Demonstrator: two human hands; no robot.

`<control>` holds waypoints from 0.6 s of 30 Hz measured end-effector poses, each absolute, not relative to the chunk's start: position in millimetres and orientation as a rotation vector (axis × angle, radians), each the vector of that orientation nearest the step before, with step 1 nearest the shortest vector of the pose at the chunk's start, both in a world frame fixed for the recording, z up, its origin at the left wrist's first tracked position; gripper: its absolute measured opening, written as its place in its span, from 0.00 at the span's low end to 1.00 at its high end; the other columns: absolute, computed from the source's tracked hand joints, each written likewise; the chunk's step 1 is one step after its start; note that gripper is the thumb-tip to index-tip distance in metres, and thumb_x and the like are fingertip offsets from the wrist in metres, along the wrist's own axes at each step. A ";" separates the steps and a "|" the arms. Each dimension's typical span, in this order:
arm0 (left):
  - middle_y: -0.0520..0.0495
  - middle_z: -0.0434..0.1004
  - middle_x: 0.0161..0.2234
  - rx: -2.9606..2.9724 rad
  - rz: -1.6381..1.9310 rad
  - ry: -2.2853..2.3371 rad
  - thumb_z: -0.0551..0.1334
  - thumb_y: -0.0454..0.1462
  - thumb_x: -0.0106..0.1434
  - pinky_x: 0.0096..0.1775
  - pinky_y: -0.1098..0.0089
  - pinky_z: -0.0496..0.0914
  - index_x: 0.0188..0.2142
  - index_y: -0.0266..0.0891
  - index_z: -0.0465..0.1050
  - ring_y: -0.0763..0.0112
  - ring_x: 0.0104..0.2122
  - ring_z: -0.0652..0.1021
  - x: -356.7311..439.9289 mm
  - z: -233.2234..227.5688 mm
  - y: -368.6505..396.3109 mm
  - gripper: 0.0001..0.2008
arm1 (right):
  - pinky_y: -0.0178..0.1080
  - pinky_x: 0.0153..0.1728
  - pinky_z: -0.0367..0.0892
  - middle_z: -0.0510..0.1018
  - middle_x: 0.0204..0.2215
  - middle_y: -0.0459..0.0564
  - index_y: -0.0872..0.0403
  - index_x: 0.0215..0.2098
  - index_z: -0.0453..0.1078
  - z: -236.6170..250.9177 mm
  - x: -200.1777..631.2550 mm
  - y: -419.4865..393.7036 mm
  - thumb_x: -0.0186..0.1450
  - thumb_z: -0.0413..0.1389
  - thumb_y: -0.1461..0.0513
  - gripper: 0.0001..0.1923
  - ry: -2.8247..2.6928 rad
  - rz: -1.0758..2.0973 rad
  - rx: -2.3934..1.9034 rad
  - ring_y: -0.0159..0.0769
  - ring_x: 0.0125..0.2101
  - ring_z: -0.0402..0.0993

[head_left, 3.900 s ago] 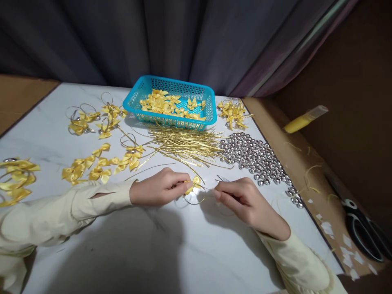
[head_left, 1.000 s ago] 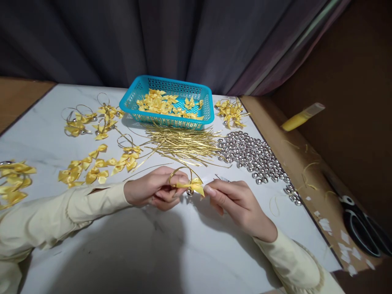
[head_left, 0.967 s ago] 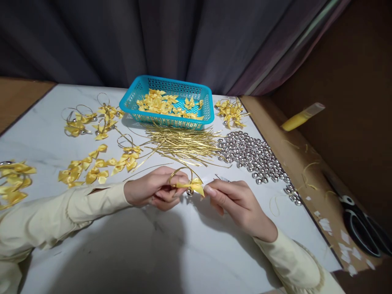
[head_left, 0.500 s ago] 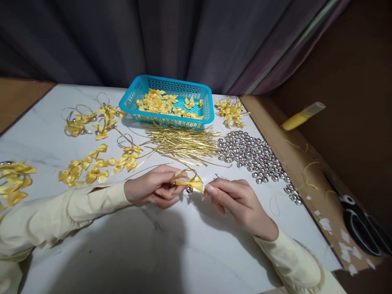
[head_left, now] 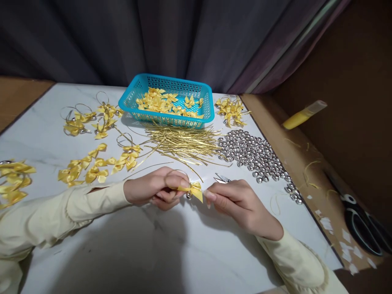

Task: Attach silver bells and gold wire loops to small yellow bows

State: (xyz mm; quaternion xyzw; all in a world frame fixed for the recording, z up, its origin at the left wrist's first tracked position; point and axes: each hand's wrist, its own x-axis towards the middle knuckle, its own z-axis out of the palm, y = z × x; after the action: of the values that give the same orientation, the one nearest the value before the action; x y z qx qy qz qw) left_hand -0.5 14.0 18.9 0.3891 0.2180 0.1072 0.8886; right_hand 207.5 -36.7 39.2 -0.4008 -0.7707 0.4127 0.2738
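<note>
My left hand (head_left: pixel 156 190) pinches a small yellow ribbon bow (head_left: pixel 194 190) with a gold cord loop and a tiny silver bell hanging under it. My right hand (head_left: pixel 237 200) sits just right of the bow, fingertips touching its right edge; a small metal snipper (head_left: pixel 222 178) pokes out above its knuckles and seems to be held in it. Both hands hover low over the white marble table (head_left: pixel 171 249), near its front middle.
A blue basket (head_left: pixel 167 114) with loose bows stands at the back. Gold cords (head_left: pixel 183 143) lie before it, silver bells (head_left: pixel 255 157) to the right. Finished bows (head_left: pixel 98 165) lie at left, more (head_left: pixel 231 110) at back right. Scissors (head_left: pixel 363 222) and a yellow tube (head_left: pixel 303 116) lie right.
The gold cord loop that stood up above the bow has folded down behind my left fingers. The bow has dipped slightly, and my right fingers have stayed at its edge.
</note>
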 end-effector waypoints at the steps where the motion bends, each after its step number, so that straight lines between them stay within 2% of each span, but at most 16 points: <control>1: 0.61 0.43 0.09 0.811 0.214 0.467 0.55 0.34 0.60 0.13 0.81 0.46 0.19 0.36 0.60 0.83 0.10 0.49 0.0 19.2 14.3 0.14 | 0.28 0.18 0.53 0.62 0.14 0.41 0.58 0.24 0.68 39.6 207.9 -36.7 0.66 0.47 0.64 0.15 -2.088 1.109 -1.072 0.21 0.15 0.56; 18: 0.62 0.46 0.10 0.810 0.096 0.475 0.55 0.33 0.60 0.13 0.82 0.46 0.20 0.35 0.60 0.85 0.10 0.48 -1.7 19.2 16.9 0.12 | 0.26 0.18 0.52 0.61 0.13 0.40 0.60 0.22 0.66 39.9 208.6 -34.0 0.66 0.48 0.65 0.15 -2.081 1.214 -0.994 0.19 0.15 0.55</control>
State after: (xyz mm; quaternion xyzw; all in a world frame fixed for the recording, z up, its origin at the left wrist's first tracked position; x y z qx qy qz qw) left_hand -1.7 16.9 19.2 0.3902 0.2286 0.0461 0.8907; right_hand 208.6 -34.0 39.9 -0.3677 -0.7701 0.4492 0.2644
